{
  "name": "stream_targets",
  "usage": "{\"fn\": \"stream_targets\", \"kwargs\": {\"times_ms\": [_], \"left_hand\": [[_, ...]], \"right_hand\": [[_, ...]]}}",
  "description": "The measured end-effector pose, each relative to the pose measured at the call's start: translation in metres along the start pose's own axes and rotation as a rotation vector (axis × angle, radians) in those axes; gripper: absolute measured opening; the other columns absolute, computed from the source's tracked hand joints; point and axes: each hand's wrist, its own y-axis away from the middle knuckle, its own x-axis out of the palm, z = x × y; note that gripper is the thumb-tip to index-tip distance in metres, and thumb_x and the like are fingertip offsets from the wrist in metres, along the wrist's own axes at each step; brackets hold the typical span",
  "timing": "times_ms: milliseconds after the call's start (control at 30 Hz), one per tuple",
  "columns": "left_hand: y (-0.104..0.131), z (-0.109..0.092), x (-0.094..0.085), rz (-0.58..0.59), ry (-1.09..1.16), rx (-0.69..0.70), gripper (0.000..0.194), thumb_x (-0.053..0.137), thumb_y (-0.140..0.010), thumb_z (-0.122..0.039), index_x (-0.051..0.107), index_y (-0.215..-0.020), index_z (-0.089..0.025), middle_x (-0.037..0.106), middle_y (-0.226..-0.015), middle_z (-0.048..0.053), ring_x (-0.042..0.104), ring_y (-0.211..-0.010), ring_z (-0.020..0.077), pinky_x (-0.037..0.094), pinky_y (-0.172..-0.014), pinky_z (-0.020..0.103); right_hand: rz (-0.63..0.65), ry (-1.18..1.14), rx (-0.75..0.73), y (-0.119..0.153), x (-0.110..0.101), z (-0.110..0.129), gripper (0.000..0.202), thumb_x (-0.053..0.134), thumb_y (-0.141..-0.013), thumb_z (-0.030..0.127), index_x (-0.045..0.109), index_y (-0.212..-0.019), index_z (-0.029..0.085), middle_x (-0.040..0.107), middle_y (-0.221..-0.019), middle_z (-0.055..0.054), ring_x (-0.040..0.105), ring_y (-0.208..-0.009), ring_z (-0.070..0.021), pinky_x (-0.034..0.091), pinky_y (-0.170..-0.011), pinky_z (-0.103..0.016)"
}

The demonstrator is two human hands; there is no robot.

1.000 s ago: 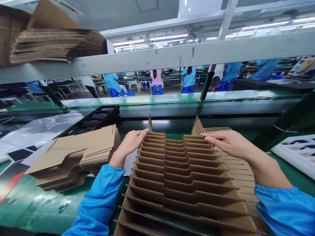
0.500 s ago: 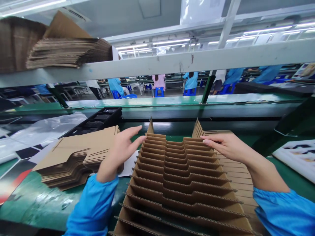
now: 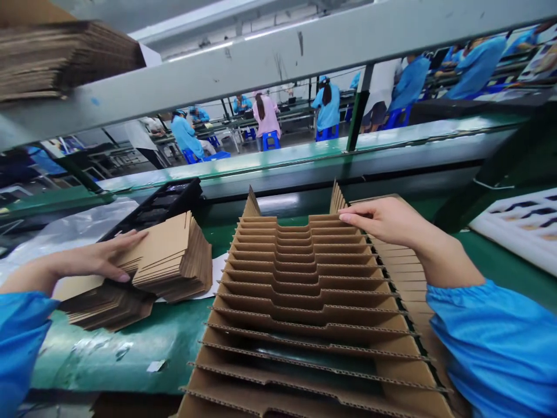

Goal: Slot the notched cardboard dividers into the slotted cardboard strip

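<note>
A long cardboard divider frame (image 3: 300, 290), with several notched crosspieces slotted between two side strips, lies in front of me. My right hand (image 3: 378, 217) pinches the far right corner, its thumb and index finger at the end of the rearmost crosspiece. On the left, a stack of notched cardboard pieces (image 3: 169, 249) rests on the green table. My left hand (image 3: 108, 255) lies over the top of that stack with its fingers spread and nothing gripped. More slotted strips (image 3: 402, 273) lie to the right of the frame, partly behind my right arm.
A black tray (image 3: 161, 203) and clear plastic film (image 3: 82, 223) lie behind the stack. A grey shelf beam (image 3: 243, 64) crosses above, holding a cardboard pile (image 3: 56, 58). A white foam tray (image 3: 522, 226) is at the right. People in blue and pink sit beyond.
My left hand has moved from the frame's far left corner leftward onto the stack. My right hand stays at the far right corner. The view has tilted and shifted.
</note>
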Motion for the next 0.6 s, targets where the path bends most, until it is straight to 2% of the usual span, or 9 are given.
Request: {"fn": "stream_targets", "kwargs": {"times_ms": [100, 133, 233, 333, 400, 467, 500, 567, 600], "left_hand": [[-0.009, 0.006, 0.004, 0.159, 0.085, -0.061, 0.102, 0.105, -0.019, -0.064, 0.084, -0.111, -0.027, 0.078, -0.143, 0.009, 0.062, -0.144, 0.0484, 0.040, -0.126, 0.067], [-0.012, 0.009, 0.005, 0.170, 0.101, -0.076, 0.101, 0.105, -0.018, -0.062, 0.084, -0.110, -0.026, 0.079, -0.141, 0.008, 0.063, -0.143, 0.0484, 0.038, -0.127, 0.067], [-0.020, 0.017, 0.001, 0.165, 0.092, -0.053, 0.099, 0.105, -0.023, -0.061, 0.083, -0.114, -0.029, 0.081, -0.136, 0.003, 0.066, -0.139, 0.0465, 0.038, -0.126, 0.069], [-0.020, 0.023, -0.007, 0.124, 0.055, 0.034, 0.100, 0.103, -0.035, -0.068, 0.080, -0.126, -0.035, 0.078, -0.141, -0.001, 0.066, -0.140, 0.0425, 0.038, -0.126, 0.068], [-0.017, 0.020, -0.015, 0.077, 0.022, 0.041, 0.105, 0.100, -0.040, -0.075, 0.076, -0.134, -0.036, 0.075, -0.147, -0.001, 0.065, -0.141, 0.0412, 0.040, -0.126, 0.065], [-0.013, 0.004, -0.023, 0.015, -0.025, 0.056, 0.107, 0.095, -0.047, -0.082, 0.073, -0.140, -0.035, 0.071, -0.152, -0.002, 0.063, -0.142, 0.0398, 0.038, -0.128, 0.063], [-0.010, -0.010, -0.025, -0.014, -0.049, 0.089, 0.106, 0.092, -0.053, -0.085, 0.071, -0.144, -0.035, 0.069, -0.154, -0.003, 0.061, -0.143, 0.0387, 0.036, -0.129, 0.062], [-0.004, -0.051, -0.023, -0.044, -0.065, 0.214, 0.101, 0.086, -0.063, -0.086, 0.069, -0.149, -0.034, 0.065, -0.158, -0.004, 0.058, -0.145, 0.0379, 0.032, -0.132, 0.061], [-0.001, -0.077, -0.019, -0.017, -0.054, 0.296, 0.099, 0.086, -0.066, -0.084, 0.069, -0.149, -0.032, 0.063, -0.160, -0.001, 0.057, -0.146, 0.0385, 0.031, -0.132, 0.062]], "right_hand": [[-0.007, 0.004, 0.011, 0.001, 0.000, 0.001, 0.044, 0.062, -0.099, 0.069, 0.090, -0.110, 0.037, 0.083, -0.120, 0.003, 0.079, -0.114, -0.0339, 0.066, -0.087, -0.041], [-0.007, 0.005, 0.009, 0.001, -0.001, 0.001, 0.045, 0.062, -0.100, 0.070, 0.090, -0.110, 0.036, 0.083, -0.120, 0.003, 0.079, -0.114, -0.0342, 0.066, -0.086, -0.041], [0.006, 0.021, -0.015, 0.000, -0.001, -0.002, 0.046, 0.061, -0.100, 0.069, 0.089, -0.114, 0.035, 0.083, -0.121, 0.002, 0.079, -0.114, -0.0344, 0.065, -0.088, -0.043], [0.019, 0.034, -0.030, 0.000, -0.002, -0.005, 0.047, 0.062, -0.100, 0.069, 0.088, -0.119, 0.035, 0.082, -0.124, 0.001, 0.079, -0.113, -0.0337, 0.064, -0.093, -0.043], [0.029, 0.036, -0.029, 0.000, -0.004, -0.007, 0.049, 0.063, -0.099, 0.070, 0.086, -0.124, 0.035, 0.083, -0.123, 0.000, 0.079, -0.111, -0.0330, 0.065, -0.092, -0.043], [-0.006, 0.074, -0.016, 0.003, -0.006, -0.003, 0.055, 0.065, -0.098, 0.071, 0.083, -0.132, 0.032, 0.084, -0.119, -0.004, 0.080, -0.105, -0.0337, 0.065, -0.087, -0.043], [-0.059, 0.109, -0.016, 0.005, -0.008, 0.001, 0.057, 0.065, -0.098, 0.070, 0.081, -0.137, 0.030, 0.084, -0.118, -0.006, 0.079, -0.104, -0.0347, 0.065, -0.085, -0.044], [-0.220, 0.179, -0.051, 0.010, -0.012, 0.017, 0.060, 0.064, -0.101, 0.064, 0.074, -0.147, 0.027, 0.081, -0.125, -0.010, 0.078, -0.106, -0.0369, 0.065, -0.084, -0.046], [-0.300, 0.198, -0.092, 0.014, -0.014, 0.028, 0.060, 0.064, -0.102, 0.059, 0.069, -0.152, 0.026, 0.078, -0.132, -0.012, 0.077, -0.110, -0.0377, 0.065, -0.087, -0.047]]}}
